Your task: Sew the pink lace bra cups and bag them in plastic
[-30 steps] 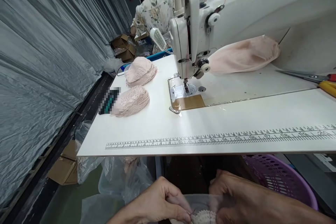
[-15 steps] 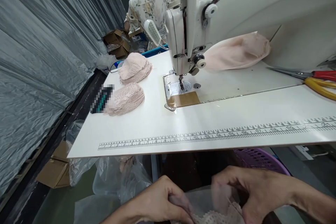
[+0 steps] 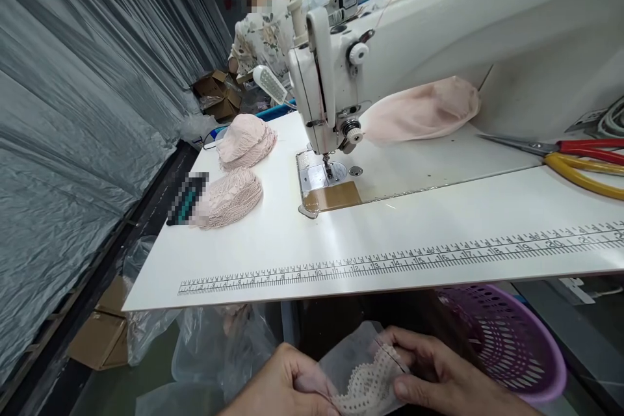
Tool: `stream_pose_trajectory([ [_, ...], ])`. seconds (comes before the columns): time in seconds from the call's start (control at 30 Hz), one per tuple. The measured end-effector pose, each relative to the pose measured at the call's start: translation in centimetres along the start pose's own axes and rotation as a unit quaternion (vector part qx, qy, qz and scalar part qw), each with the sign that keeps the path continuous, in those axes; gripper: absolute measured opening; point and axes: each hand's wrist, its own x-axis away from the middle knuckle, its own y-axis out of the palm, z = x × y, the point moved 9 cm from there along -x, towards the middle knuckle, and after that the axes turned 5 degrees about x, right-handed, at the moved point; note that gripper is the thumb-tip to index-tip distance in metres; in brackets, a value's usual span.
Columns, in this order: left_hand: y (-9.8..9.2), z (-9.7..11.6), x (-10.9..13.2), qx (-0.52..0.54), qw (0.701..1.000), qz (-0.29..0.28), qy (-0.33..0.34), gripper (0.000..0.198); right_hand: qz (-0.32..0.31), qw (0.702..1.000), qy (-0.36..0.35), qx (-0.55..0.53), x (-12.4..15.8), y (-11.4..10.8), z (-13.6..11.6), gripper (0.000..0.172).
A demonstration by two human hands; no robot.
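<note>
Cream lace trim (image 3: 369,378), higher than before, in closed grip of left hand (image 3: 277,390) and right hand (image 3: 439,380).

Cream scalloped lace (image 3: 366,382), purple basket (image 3: 507,338)

single head-worn view, facing forward and down, close above the sewing table (image 3: 341,234), sewing machine (image 3: 336,78) ahead

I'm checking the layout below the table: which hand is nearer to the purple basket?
Right. The right hand sits just left of the purple basket, pinching the lace piece; the left hand grips its other end, farther left.
</note>
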Motion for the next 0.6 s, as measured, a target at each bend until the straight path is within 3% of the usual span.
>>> stream_pose_trajectory([
  [0.1,-0.4,0.1,0.1,-0.037,0.999,0.037,-0.004,0.027,0.053,0.997,-0.01,0.05,0.2,-0.3,0.2,0.036],
  [0.27,0.1,-0.5,0.2,-0.014,1.0,0.017,0.001,0.031,0.097,0.994,-0.005,0.057,0.5,0.1,0.9,0.03],
  [0.43,-0.7,-4.5,-1.1,0.029,0.996,0.074,-0.034,0.056,0.127,0.985,0.003,0.115,-0.8,-0.3,2.3,0.018],
  [0.6,-1.0,-7.9,-3.4,0.084,0.992,0.082,-0.049,0.07,0.176,0.964,-0.03,0.195,-4.2,-2.2,3.8,0.026],
])
